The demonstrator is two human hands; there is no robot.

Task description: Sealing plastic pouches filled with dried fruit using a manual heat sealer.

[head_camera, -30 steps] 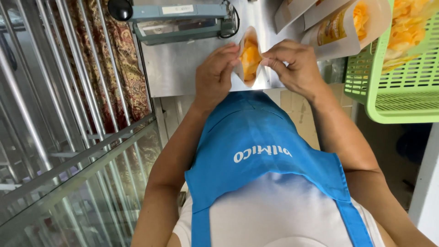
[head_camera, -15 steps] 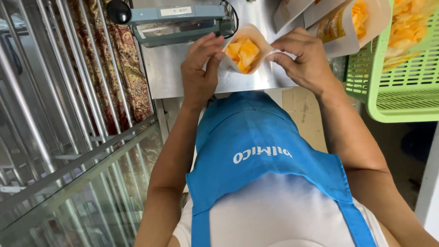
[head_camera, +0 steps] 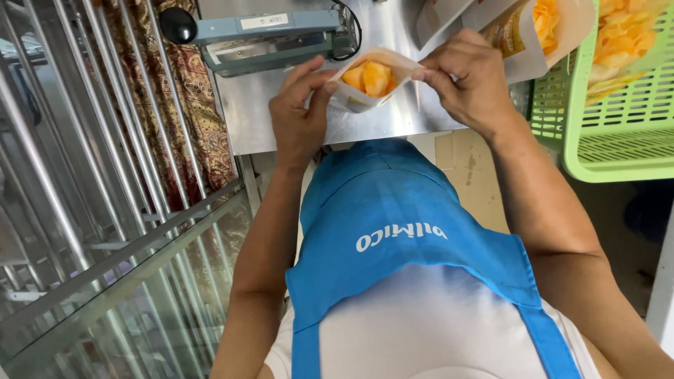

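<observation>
Both hands hold a small white pouch (head_camera: 371, 83) of yellow-orange chips above a steel table (head_camera: 281, 119), at about 12 o'clock from the blue apron (head_camera: 393, 231). The left hand (head_camera: 298, 112) sits at 9 o'clock of the pouch, its thumb and fingers pinched on the left edge of the pouch mouth. The right hand (head_camera: 470, 81) sits at 3 o'clock, fingers pressed together on the right edge, so the mouth is held stretched between the two hands and tilted toward the camera, with the chips showing inside. At 11 o'clock from the pouch, just beyond the left hand, lies a grey-blue heat sealer (head_camera: 267, 35) with a black knob (head_camera: 177, 24) at its far left end and a dark cord at its right end. At 1 o'clock, touching the back of the right hand or just behind it, lie more filled bags (head_camera: 547, 31). At 3 o'clock, well to the right, a green basket (head_camera: 604, 140) holds loose chips. Left of the table stand slanted metal bars (head_camera: 84, 175), with a patterned cloth (head_camera: 200, 105) behind them.
</observation>
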